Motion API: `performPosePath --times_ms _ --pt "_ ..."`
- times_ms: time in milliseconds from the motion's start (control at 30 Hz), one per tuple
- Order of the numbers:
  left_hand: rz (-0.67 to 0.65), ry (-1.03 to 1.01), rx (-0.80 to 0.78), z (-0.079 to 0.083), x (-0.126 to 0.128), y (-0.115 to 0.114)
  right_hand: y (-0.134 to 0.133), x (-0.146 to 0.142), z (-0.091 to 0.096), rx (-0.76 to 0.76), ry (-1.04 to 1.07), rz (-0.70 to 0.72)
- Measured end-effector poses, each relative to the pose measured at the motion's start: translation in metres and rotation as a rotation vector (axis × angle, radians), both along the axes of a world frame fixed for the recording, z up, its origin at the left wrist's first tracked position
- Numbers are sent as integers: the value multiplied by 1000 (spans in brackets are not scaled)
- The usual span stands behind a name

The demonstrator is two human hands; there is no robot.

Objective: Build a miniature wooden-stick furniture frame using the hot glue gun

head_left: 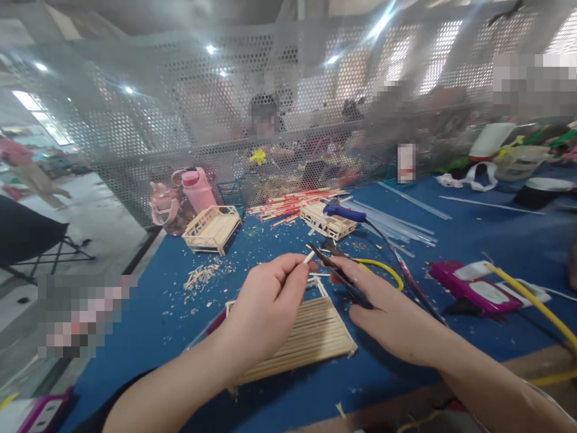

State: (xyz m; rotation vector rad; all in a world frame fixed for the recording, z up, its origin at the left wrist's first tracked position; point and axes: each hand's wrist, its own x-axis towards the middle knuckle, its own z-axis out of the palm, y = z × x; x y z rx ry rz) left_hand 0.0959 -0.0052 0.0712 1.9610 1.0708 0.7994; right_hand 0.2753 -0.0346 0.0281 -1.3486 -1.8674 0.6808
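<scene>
My left hand (pixel 270 300) pinches a short, pale thin stick (pixel 309 257) between thumb and fingers, its tip pointing up and right. Around a dark two-bladed hand cutter (pixel 336 270) my right hand (pixel 392 319) is closed; the blades point toward the stick's tip. Whether they touch it I cannot tell. Below both hands lies a framed panel of wooden sticks (pixel 320 331), partly covered by my left hand and forearm. Beyond the hands, a blue glue gun (pixel 345 210) rests on a small stick-built model (pixel 322 224).
Another stick-built model, like a little bench (pixel 214 228), stands at left near a pink bottle (pixel 198 189). Red-tipped sticks (pixel 288 204) and clear glue sticks (pixel 392 219) lie behind. Offcuts (pixel 201 275) litter the blue table (pixel 148 337). A purple power strip (pixel 469 288) with yellow cord sits right.
</scene>
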Motion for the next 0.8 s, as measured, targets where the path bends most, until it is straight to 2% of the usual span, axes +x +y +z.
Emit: performPosePath --times_ms 433,800 --pt "0 7 6 -2 0 -1 1 9 -11 17 4 -14" --pt "-8 -14 16 -3 1 -2 1 10 -11 -42 -42 7"
